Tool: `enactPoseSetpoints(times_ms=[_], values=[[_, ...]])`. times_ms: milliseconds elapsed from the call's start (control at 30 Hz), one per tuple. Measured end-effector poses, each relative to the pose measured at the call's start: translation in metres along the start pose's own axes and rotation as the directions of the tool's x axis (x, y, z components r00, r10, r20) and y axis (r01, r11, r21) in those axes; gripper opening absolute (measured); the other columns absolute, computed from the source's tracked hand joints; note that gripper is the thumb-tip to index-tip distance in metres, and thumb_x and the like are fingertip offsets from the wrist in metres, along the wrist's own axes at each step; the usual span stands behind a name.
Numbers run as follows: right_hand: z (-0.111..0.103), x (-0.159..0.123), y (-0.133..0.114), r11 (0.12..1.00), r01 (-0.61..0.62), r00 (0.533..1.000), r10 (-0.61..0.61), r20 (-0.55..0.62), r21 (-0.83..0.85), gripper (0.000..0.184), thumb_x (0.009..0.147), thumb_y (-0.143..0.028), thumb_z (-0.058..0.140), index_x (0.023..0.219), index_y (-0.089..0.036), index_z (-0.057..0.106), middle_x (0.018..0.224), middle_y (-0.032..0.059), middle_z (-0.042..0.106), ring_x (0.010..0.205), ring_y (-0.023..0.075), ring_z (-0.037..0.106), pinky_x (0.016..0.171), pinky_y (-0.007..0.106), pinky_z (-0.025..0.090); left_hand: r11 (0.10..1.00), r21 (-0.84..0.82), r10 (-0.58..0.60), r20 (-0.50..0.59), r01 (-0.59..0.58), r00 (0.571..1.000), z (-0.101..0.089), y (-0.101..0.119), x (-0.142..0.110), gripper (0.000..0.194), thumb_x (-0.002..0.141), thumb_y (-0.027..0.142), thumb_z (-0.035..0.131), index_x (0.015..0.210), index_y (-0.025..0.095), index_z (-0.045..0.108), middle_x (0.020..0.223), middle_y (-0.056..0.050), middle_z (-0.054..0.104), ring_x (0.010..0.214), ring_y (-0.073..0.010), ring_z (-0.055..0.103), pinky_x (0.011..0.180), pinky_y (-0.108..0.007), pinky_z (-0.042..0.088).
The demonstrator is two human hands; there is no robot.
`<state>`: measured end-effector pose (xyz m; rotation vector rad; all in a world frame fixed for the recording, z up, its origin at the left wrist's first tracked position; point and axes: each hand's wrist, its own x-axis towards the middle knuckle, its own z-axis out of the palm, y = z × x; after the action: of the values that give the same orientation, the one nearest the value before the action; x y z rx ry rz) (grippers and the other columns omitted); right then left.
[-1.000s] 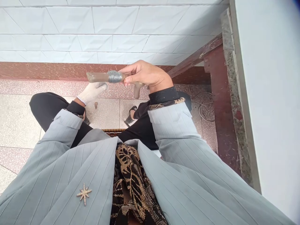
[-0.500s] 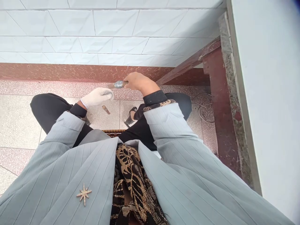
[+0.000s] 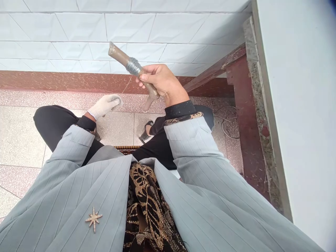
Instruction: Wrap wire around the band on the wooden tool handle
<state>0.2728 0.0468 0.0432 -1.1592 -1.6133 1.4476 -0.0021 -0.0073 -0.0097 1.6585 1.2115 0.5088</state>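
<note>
My right hand (image 3: 157,78), bare, grips a brown forked stick (image 3: 119,54) around its lower part, thumb on top. The stick tilts up to the left, its short fork pointing down. Silvery wire (image 3: 133,65) is wound in a thick band around its middle. A thin strand runs from the band down to my left hand (image 3: 106,105), which wears a white knit glove. Its fingers are closed at the strand's end; their grip is partly hidden. A small brown piece (image 3: 104,115) peeks out just below the glove, mostly covered.
A white tiled wall (image 3: 78,26) with a red-brown base stands ahead. On the right are a reddish wooden frame (image 3: 241,105) and a white panel (image 3: 301,105). Coiled cable (image 3: 231,127) lies on the speckled floor. My knees (image 3: 52,122) flank the hands.
My right hand has risen and turned, lifting the stick from near the glove and showing its fork. My left hand has shifted slightly left, and the small brown piece below it is now mostly hidden.
</note>
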Motion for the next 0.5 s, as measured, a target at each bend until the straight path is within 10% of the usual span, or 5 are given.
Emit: enactPoseSetpoints(times_ms=[200, 500], values=[[0.007, 0.023, 0.023, 0.955, -0.156, 0.962, 0.088, -0.260, -0.251, 0.006, 0.102, -0.027, 0.074, 0.106, -0.025, 0.079, 0.106, 0.0068, 0.081, 0.101, 0.0276, 0.077, 0.090, 0.040, 0.062, 0.997, 0.048, 0.046, 0.185, -0.055, 0.982, 0.000, 0.001, 0.000, 0.017, 0.096, 0.027, 0.061, 0.093, 0.019, 0.076, 0.070, 0.000, 0.060, 0.061, -0.0138, 0.051, 0.062, -0.029, 0.043], [0.018, 0.014, 0.017, 0.404, -0.099, 0.981, 0.195, -0.020, -0.910, 0.016, 0.103, -0.014, 0.076, 0.115, -0.016, 0.087, 0.117, 0.0195, 0.082, 0.122, 0.0415, 0.074, 0.107, 0.051, 0.056, 0.982, 0.120, 0.117, 0.211, -0.145, 0.970, 0.000, 0.014, -0.005, 0.025, 0.095, 0.033, 0.060, 0.096, 0.020, 0.081, 0.072, 0.001, 0.062, 0.066, -0.0147, 0.054, 0.066, -0.029, 0.044]])
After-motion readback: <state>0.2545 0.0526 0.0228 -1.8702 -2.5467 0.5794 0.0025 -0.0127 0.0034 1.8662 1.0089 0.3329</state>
